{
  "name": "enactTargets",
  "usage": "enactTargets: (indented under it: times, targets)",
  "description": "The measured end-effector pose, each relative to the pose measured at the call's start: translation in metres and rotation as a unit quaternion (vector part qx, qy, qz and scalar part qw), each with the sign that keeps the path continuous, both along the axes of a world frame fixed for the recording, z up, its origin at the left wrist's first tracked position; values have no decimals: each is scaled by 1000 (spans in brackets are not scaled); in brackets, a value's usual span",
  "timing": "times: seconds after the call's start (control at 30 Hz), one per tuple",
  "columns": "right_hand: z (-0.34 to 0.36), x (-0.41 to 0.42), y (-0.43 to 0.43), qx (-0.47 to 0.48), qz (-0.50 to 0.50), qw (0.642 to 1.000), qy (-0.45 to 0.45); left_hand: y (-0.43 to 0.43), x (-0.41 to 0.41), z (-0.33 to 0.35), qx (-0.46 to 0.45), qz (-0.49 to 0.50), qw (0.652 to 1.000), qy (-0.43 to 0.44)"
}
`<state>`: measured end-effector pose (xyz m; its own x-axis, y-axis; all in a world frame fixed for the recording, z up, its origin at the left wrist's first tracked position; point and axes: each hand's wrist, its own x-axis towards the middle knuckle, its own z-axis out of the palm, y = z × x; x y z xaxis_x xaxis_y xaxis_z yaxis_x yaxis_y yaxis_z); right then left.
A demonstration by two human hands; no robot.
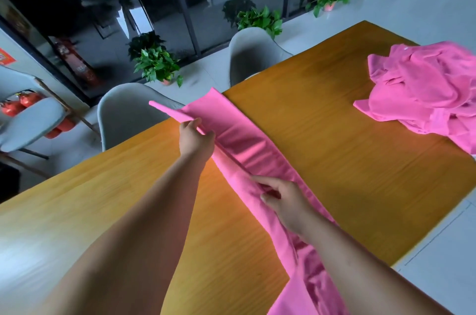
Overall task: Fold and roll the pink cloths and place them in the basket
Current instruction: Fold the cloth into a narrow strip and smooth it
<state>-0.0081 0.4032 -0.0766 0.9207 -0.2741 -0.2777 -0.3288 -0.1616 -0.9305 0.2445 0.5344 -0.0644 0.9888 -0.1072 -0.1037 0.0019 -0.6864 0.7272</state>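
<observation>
Pink cloth strip (pixel 247 144) laid lengthwise across wooden table (pixel 334 121). Upper layer edge pinched by left hand (pixel 196 140) toward far table edge, by right hand (pixel 282 198) nearer. Edges to be aligned, tension kept even. Unfolded cloth heap (pixel 422 90) at table's right. Basket not visible.

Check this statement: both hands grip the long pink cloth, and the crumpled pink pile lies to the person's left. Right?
Wrong side: the head view shows the crumpled pink pile on the right. The left hand and right hand do grip the long pink cloth.
</observation>
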Motion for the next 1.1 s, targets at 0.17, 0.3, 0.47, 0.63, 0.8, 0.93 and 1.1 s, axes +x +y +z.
enactTargets:
  times: [0.17,0.3,0.47,0.63,0.8,0.93,1.1]
  targets:
    - [-7,6,-65,119,-48,991,25,-70,2,2,63,-48,997,-24]
    - [-33,3,-98,146,-68,986,39,-112,6,-22,93,-80,992,-4]
    - [-73,6,-125,78,-65,993,64,-147,7,-64,177,-124,975,52]
    - [-91,6,-132,-17,-39,997,62,-150,-4,-77,186,-175,964,70]
    - [-90,2,-135,-43,-24,996,70,-136,-46,-64,106,-166,980,17]
    - [-79,-13,-133,-71,-13,993,89,-108,-109,-62,72,-159,984,-24]
    - [-65,-62,-121,-145,-11,983,116,-65,-217,-70,71,-163,983,-37]
